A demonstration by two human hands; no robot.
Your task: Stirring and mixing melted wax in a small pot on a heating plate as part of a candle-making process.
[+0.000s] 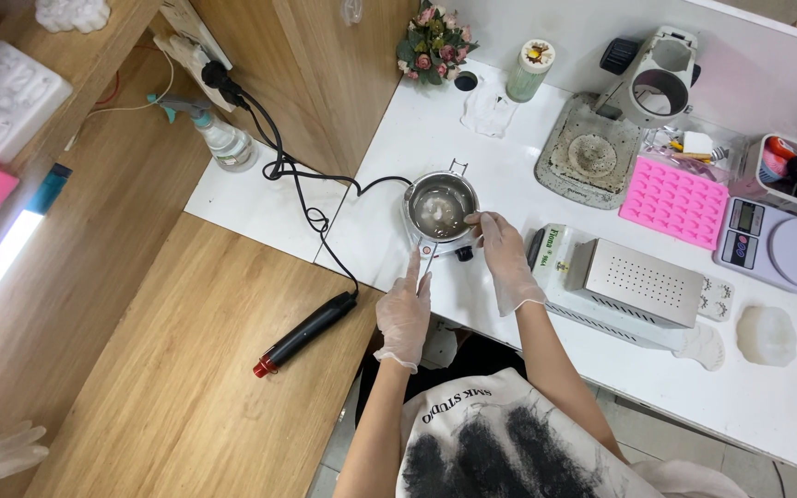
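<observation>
Gripping pot handle (pixel 425 263), left hand (pixel 405 314) fingers clenched; right hand (pixel 504 254) fingers pinching melting pot (pixel 439 207) rim.

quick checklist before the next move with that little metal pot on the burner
1. Left hand on the handle of the small round metal melting pot: ok.
2. Right hand fingers at the pot's rim: ok.
3. Both hands gloved: ok.
4. Pot seated on the small burner: ok, looks level.
5. Black cable clear of the pot: ok.
6. Burner on or off: cannot tell.
</observation>
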